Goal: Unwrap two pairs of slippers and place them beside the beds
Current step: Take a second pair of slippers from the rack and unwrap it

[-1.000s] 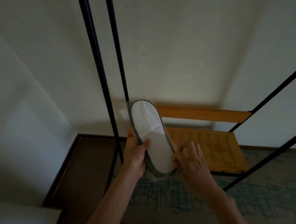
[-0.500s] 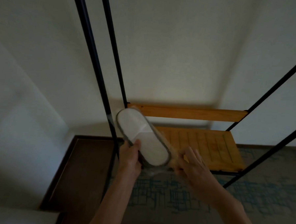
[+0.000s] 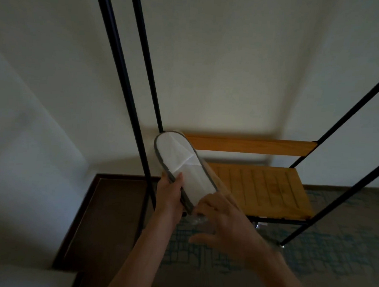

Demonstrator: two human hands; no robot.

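Note:
A white slipper pack with a grey rim sits in clear plastic wrap, held up in front of me with its toe pointing away and to the left. My left hand grips its left edge near the heel, thumb on top. My right hand is at the heel end, fingers pinching the crumpled clear wrapper that hangs below the slipper. Whether one slipper or a pair is in the pack cannot be told.
A black metal rack with a slatted wooden shelf and wooden back rail stands against the white wall. Patterned carpet lies below; a dark brown floor strip is to the left. The room is dim.
The slipper pack dipped and tilted left, then came back up a little. My right hand moved from beside the heel to grip the wrapper under it.

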